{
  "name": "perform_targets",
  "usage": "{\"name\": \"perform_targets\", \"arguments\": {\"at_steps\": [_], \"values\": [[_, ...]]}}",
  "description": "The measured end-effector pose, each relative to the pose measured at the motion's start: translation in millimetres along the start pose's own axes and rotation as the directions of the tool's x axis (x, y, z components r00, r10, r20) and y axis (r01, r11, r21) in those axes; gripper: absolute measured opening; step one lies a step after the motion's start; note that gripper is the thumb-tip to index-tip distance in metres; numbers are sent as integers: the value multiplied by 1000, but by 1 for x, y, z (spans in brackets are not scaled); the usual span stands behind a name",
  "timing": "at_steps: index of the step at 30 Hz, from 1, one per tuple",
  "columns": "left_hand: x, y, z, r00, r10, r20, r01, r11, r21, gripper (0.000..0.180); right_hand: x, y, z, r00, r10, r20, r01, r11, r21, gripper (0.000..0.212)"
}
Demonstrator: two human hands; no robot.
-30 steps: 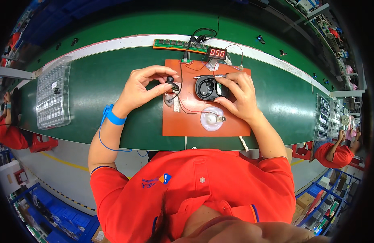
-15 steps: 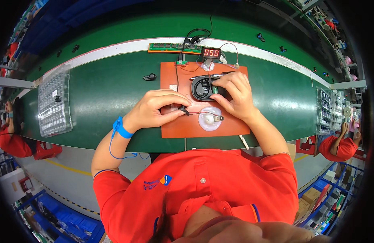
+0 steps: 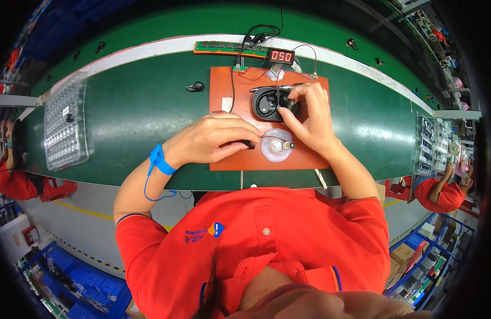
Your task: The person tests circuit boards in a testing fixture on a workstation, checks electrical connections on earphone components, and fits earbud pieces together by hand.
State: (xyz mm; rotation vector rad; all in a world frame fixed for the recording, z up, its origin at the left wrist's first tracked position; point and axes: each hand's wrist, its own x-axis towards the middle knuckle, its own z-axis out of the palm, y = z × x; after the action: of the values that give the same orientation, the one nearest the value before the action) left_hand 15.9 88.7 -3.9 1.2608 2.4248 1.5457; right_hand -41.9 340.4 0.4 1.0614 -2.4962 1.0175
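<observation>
In front of me an orange mat (image 3: pixel 224 159) carries an open black earbud charging case (image 3: pixel 256 109), with a black earbud (image 3: pixel 267 110) seated in its left side. My right hand (image 3: pixel 314 114) is closed at the case's right end, thumb and fingertips on a small dark piece (image 3: pixel 288 101) whose kind is unclear. My left hand (image 3: pixel 216 139) pinches a small black earbud-like part (image 3: pixel 248 144) low on the mat. Beside it, a small metal cylinder (image 3: pixel 289 145) with thin wires sits on a white putty blob (image 3: pixel 274 154).
A red digital display (image 3: pixel 281 57) and a green circuit strip (image 3: pixel 219 48) stand behind the mat, with black cables (image 3: pixel 261 37). A loose black earbud (image 3: pixel 195 86) lies left of the mat. Clear trays (image 3: pixel 67 127) rest at far left; other people work at both sides.
My left hand has moved slightly and its black part is turned to a new angle. The green piece by my right fingertips no longer shows; a dark piece is there. The whole view has shifted a little.
</observation>
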Motion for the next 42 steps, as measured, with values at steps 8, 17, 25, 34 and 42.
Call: {"name": "perform_targets", "arguments": {"at_steps": [8, 17, 25, 34, 42], "values": [[-5, -10, -5, 1000, 8, -20, -4, 985, 172, 26, -35, -2, -30, 986, -132, 100, 100, 957, 273, 24], [-15, -17, -57, 923, -68, -379, 139, 977, 164, 29, -45, -7, -29, 937, -329, 117, 327, 944, 41, 27], [-22, -25, -78, 922, -142, -360, 288, 873, 394, 25, -47, -3, -26, 942, -320, 97, 312, 946, 90, 28], [-20, -32, -63, 939, -190, -286, 318, 796, 515, 25, 21, 104, -34, 921, 299, -248, -258, 948, 184, 17], [9, -9, -44, 859, -338, -384, 344, 937, -55, 25, 62, 179, -37, 908, 203, -366, -338, 871, -355, 26]]}}
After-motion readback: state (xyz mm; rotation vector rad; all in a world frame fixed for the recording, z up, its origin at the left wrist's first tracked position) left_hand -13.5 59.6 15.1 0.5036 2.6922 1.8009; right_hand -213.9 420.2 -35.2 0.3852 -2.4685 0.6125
